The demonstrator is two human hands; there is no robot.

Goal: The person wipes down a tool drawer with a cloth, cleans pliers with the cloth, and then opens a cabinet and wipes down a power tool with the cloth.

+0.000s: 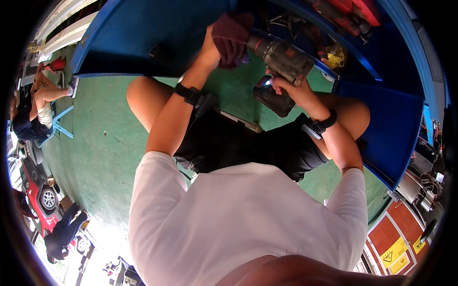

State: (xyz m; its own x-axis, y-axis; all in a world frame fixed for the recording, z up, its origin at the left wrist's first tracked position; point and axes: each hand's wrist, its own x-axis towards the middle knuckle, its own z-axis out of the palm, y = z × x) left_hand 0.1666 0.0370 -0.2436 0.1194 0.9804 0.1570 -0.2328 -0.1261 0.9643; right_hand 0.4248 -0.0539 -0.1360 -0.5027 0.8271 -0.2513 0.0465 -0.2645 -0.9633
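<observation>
My left hand [210,49] is wrapped in a maroon cloth [231,42], which covers most of its fingers. My right hand [285,86] grips the handle of a worn, dirty cordless drill [288,61], with the battery block below the hand and a small light glowing beside the fingers. The drill's chuck points left toward the cloth, its front end right against or just beside it; I cannot tell whether they touch. Both hands are in front of the blue cabinet, above my bent knees.
A blue metal cabinet [381,102] spans the front, its shelf carrying a red power tool [336,16] and a yellow item [335,56]. A small black object [161,51] lies on the blue panel at left. Someone sits on a light-blue stool [61,121] on the green floor [102,124]; farther off is a red car [38,193].
</observation>
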